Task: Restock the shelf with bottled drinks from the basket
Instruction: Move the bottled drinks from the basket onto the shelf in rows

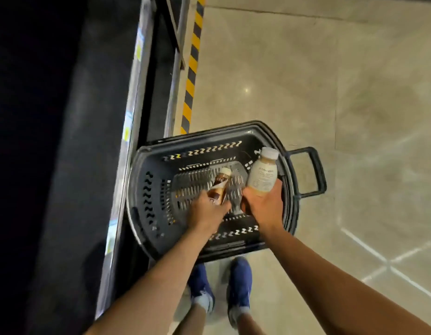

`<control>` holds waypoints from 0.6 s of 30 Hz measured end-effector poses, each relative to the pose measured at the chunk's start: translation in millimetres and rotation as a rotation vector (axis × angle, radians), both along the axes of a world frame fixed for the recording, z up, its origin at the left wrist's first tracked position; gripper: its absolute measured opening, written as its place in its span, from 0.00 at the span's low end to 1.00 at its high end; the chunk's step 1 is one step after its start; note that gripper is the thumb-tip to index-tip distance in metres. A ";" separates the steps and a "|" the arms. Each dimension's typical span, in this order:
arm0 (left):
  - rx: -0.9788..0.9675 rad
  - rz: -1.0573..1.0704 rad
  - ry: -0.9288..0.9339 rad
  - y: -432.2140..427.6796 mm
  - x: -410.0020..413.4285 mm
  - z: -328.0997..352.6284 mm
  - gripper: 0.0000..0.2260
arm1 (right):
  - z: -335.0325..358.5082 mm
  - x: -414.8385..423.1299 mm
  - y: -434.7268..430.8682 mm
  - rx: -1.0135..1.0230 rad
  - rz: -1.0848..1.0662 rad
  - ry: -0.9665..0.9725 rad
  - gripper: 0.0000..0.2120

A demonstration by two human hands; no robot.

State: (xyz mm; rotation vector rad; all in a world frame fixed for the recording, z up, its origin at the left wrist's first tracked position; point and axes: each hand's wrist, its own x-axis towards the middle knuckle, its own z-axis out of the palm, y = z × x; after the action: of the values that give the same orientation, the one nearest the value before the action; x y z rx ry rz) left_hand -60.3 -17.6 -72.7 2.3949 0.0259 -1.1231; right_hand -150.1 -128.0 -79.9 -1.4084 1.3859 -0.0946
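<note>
Glossy beige floor tiles (306, 81) fill the right side, with a yellow-and-black hazard stripe (192, 61) running along the base of the shelf unit; dark shelf (64, 141) takes up the left side, its front edge strip (132, 97) carrying small price labels, too blurred to read; black plastic basket (149, 189) sits on the floor just beside the shelf, perforated walls and bottom, its handle (311, 170) sticking out to the right; left hand (207, 213) reaches down into the basket, fingers closed around a brown-labelled bottle (218, 187) with a pale cap, bottle tilted, cap pointing away from the person; cannot tell whether that bottle touches the basket bottom; right hand (265, 204) wrapped around the lower part of a cream-coloured bottle (261, 175) with a white cap, held tilted over the right side of the basket, cap near the rim by the handle; both hands close to each other but apart, each clamped on its own bottle; blue shoes (238, 284) visible below the basket, between the forearms; rest of the basket bottom shows only bare grid.
</note>
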 end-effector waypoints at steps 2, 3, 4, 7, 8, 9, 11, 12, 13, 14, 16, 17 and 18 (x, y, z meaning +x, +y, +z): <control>-0.047 0.067 0.041 3.0 -3.1 77.6 0.15 | 65.3 -10.6 4.3 0.044 0.032 0.005 0.29; -0.074 0.090 0.054 4.7 -5.3 117.4 0.14 | 101.3 -15.1 7.2 0.076 0.043 -0.017 0.28; -0.108 0.108 0.049 6.9 -7.8 157.2 0.13 | 144.4 -18.4 11.1 0.094 0.056 -0.065 0.24; -0.254 0.165 0.022 20.1 -14.2 265.2 0.11 | 270.2 -24.3 26.2 0.093 0.026 -0.189 0.17; -0.307 0.190 0.034 26.0 -17.4 299.3 0.12 | 308.2 -28.2 31.9 0.101 0.026 -0.222 0.17; -0.354 0.216 0.039 31.5 -20.0 331.6 0.14 | 342.8 -31.1 36.2 0.101 0.039 -0.252 0.16; -0.428 0.253 0.028 42.3 -27.2 392.3 0.18 | 399.1 -38.6 42.0 0.089 0.073 -0.294 0.17; -0.454 0.262 0.016 49.0 -31.9 418.0 0.17 | 424.0 -44.4 46.5 0.079 0.088 -0.312 0.17; -0.484 0.288 -0.002 54.9 -36.3 443.3 0.14 | 447.3 -48.9 49.5 0.068 0.106 -0.342 0.18; -0.519 0.328 -0.014 60.7 -40.7 468.4 0.11 | 469.3 -53.1 52.1 0.065 0.136 -0.379 0.18; -0.572 0.381 -0.045 72.1 -49.5 512.0 0.08 | 506.8 -62.0 57.0 0.068 0.189 -0.434 0.19; -0.588 0.396 -0.065 78.6 -54.6 530.2 0.08 | 521.0 -67.6 59.5 0.069 0.224 -0.453 0.19; -0.612 0.419 -0.086 85.7 -60.0 547.0 0.09 | 533.9 -72.2 62.0 0.069 0.267 -0.469 0.20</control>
State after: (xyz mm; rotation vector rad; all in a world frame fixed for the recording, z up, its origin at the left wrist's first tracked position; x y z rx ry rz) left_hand -120.4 68.2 474.2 1.7779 0.1290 -0.6998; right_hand -222.3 -66.0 454.0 -1.3916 0.8038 -0.1876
